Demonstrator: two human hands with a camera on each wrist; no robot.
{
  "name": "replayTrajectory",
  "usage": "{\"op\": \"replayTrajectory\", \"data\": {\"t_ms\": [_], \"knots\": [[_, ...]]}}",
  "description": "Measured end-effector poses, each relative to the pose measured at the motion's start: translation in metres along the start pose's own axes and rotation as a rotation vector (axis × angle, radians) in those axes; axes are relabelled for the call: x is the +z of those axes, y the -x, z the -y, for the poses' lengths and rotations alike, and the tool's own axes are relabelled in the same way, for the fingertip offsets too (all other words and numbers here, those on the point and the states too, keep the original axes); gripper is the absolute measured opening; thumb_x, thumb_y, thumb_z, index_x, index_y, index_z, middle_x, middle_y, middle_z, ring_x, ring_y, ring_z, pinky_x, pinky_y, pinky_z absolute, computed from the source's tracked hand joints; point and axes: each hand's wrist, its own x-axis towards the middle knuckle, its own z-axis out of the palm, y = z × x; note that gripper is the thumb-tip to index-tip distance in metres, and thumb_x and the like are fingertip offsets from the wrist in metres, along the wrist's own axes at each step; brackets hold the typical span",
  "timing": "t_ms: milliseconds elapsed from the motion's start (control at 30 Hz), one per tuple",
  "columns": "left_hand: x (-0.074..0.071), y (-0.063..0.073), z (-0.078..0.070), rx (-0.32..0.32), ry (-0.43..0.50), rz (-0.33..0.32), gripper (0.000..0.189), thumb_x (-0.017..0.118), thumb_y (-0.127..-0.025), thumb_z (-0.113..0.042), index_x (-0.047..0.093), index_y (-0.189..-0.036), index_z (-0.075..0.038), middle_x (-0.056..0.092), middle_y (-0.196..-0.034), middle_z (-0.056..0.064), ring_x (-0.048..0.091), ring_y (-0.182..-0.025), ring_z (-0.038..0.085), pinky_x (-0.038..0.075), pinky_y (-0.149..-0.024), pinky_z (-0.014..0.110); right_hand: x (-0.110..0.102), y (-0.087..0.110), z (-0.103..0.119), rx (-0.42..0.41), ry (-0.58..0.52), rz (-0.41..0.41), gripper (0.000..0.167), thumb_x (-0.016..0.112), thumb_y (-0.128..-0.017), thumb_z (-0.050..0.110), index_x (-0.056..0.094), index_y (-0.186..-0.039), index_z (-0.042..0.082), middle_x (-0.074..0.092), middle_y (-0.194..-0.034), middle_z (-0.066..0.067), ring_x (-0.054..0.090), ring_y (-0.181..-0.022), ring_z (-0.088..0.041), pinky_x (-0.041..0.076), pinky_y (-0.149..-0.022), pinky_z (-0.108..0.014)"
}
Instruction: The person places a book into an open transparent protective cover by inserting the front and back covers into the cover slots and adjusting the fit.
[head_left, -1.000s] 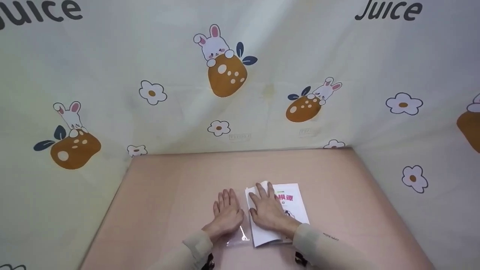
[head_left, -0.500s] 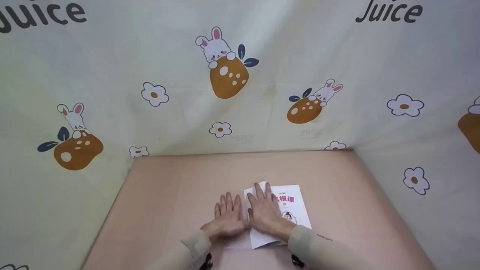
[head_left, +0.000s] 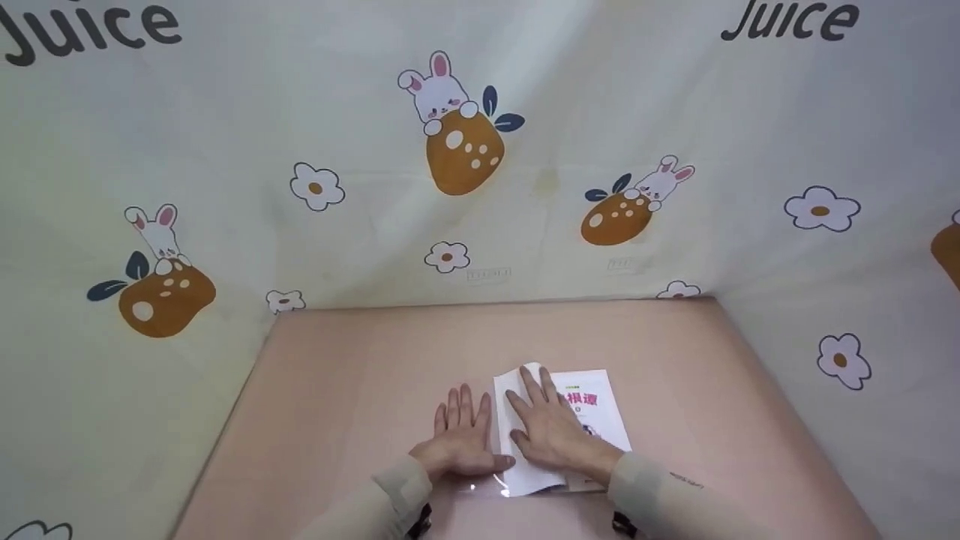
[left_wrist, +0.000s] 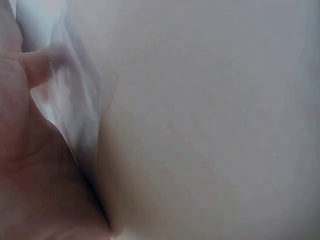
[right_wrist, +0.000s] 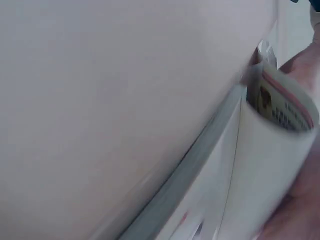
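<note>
A book (head_left: 609,420) with a white cover and pink lettering lies on the table. Along its left side a white flap (head_left: 525,478) is turned over the cover, and in the right wrist view this flap (right_wrist: 270,165) bulges in a curl, print showing inside. My right hand (head_left: 551,427) rests on the flap with fingers straight and spread. Just left of the book, my left hand (head_left: 461,442) lies with fingers extended, its thumb reaching to the flap's edge. Clear plastic film (left_wrist: 75,105) stands up against that thumb in the left wrist view.
The pink-beige tabletop (head_left: 360,375) extends around the book. A pale cloth (head_left: 360,247) printed with rabbits, fruit and flowers encloses the table at the back and both sides.
My left hand has tilted so its thumb stretches right to the flap's edge over the plastic. The right hand stays on the flap. The head view has shifted slightly.
</note>
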Motion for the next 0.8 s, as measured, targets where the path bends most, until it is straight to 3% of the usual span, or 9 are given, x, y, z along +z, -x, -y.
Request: {"op": "replayTrajectory", "data": {"t_ms": [133,267,467,633,800], "knots": [[0.001,-0.002,0.0,0.0,0.005,0.012,0.125,0.07,-0.092,-0.075,0.013,-0.18,-0.007,-0.009,-0.187,0.032,-0.01,-0.176,0.052,-0.001,-0.142,0.07,-0.007,0.025,-0.012,-0.067,-0.063,0.089,0.071,0.058,-0.109,0.044,0.047,-0.171,0.01,0.011,-0.189,-0.026,0.014,-0.171,-0.062,0.041,-0.123,-0.082],[0.002,-0.002,0.0,0.0,-0.001,-0.001,0.12,0.066,-0.095,-0.073,0.014,-0.18,-0.007,-0.008,-0.187,0.032,-0.01,-0.176,0.052,-0.001,-0.142,0.07,-0.004,0.038,-0.009,-0.067,-0.058,0.121,0.074,0.052,-0.111,0.049,0.042,-0.173,0.01,0.007,-0.189,-0.026,0.015,-0.17,-0.064,0.038,-0.129,-0.078],[0.004,-0.003,-0.001,0.005,0.002,-0.028,0.105,0.051,-0.106,-0.07,0.015,-0.18,-0.005,-0.007,-0.187,0.032,-0.01,-0.176,0.053,-0.001,-0.142,0.071,0.002,0.037,0.006,-0.017,-0.005,0.109,0.074,0.057,-0.11,0.047,0.046,-0.17,0.006,0.011,-0.188,-0.028,0.017,-0.169,-0.065,0.038,-0.129,-0.077],[0.008,-0.003,0.003,0.001,-0.01,-0.047,0.1,0.05,-0.108,-0.067,0.016,-0.179,-0.005,-0.006,-0.187,0.032,-0.007,-0.176,0.053,0.0,-0.142,0.071,0.007,0.033,0.018,-0.01,0.014,0.094,0.075,0.061,-0.109,0.047,0.046,-0.17,0.007,0.013,-0.187,-0.029,0.018,-0.168,-0.067,0.04,-0.127,-0.078],[0.015,-0.009,0.007,0.007,-0.005,-0.048,0.102,0.049,-0.108,-0.067,0.011,-0.18,-0.006,-0.011,-0.187,0.031,-0.011,-0.175,0.054,-0.004,-0.141,0.072,0.003,0.037,0.012,0.0,-0.038,0.123,0.088,0.06,-0.109,0.05,0.031,-0.175,0.001,0.006,-0.188,-0.03,0.016,-0.17,-0.063,0.036,-0.13,-0.077]]}}
